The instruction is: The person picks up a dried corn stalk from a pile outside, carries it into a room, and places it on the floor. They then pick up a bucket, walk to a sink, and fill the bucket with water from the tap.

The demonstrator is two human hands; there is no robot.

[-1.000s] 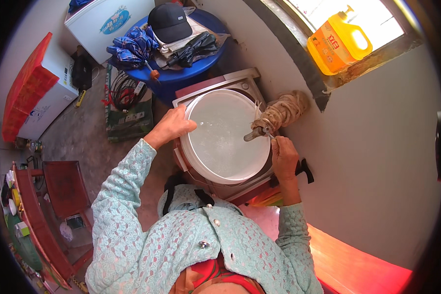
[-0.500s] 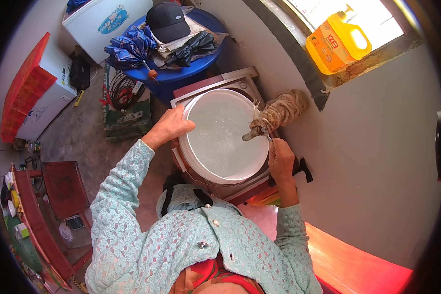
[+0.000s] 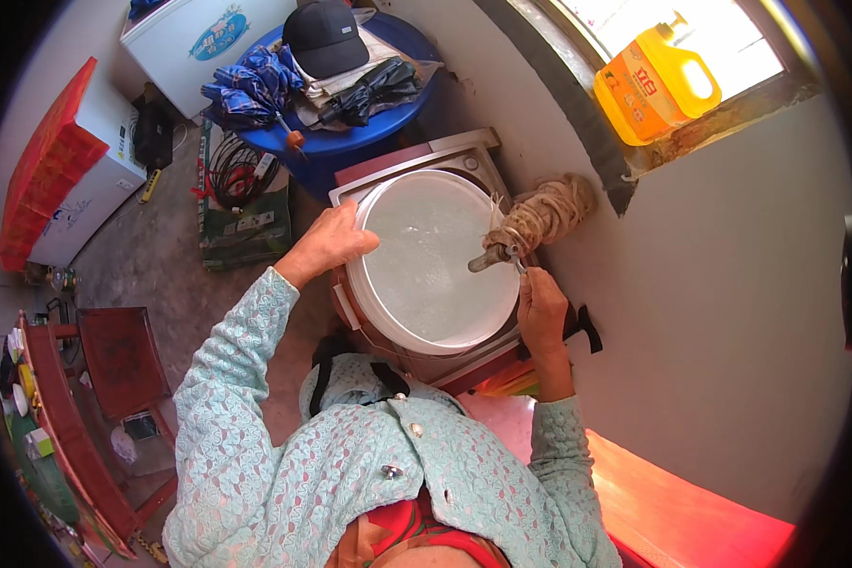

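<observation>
A white round basin (image 3: 426, 327) full of clear water sits on top of a box-shaped machine (image 3: 417, 156) below me. My left hand (image 3: 329, 241) rests on the basin's left rim, fingers curled over its edge. My right hand (image 3: 540, 303) is at the right rim, fingers pinching the small metal handle of a tap (image 3: 495, 257). The tap's spout points over the water, and its pipe (image 3: 544, 213) is wrapped in brown twine coming out of the wall.
A blue barrel (image 3: 350, 142) behind the machine carries a black cap (image 3: 324, 36), folded cloths and a blue umbrella. A yellow jug (image 3: 655, 83) stands on the window sill. White chest freezers, a red crate and red wooden furniture are at the left.
My left hand has slid slightly along the basin's left rim. My right hand stays at the tap handle.
</observation>
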